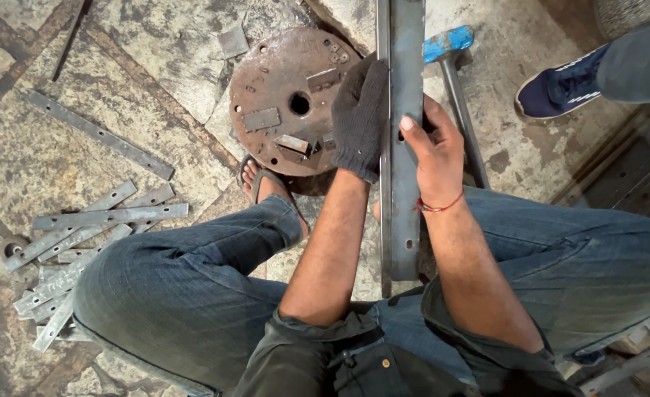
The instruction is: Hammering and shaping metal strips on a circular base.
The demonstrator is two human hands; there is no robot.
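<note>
Bar: a long, flat metal bar (404, 88), grey and a bit dull, with a raised edge down its left side and small holes near its lower end.
Way it points: its long side runs straight from 12 o'clock to 6 o'clock, from the top edge of the view down to the lap.
Where it is: in the middle, between the knees in blue jeans, over the stone floor (38, 154).
Left hand: the left hand (360, 117) wears a dark knit glove and is wrapped on the bar's left edge.
Right hand: the right hand (433, 151) is bare, with a red thread on the wrist, and is closed on the bar's right edge, thumb on top.
Round plate: a rusty round plate (284, 99) with a hole in the middle lies at 10 o'clock from the hands.
Strips: a pile of flat metal strips (82, 242) lies at 8 o'clock.
Hammer: a blue-headed hammer (450, 51) lies at 1 o'clock, just beside the bar.
Shoe: another person's dark blue shoe (560, 92) is at 2 o'clock.
</note>
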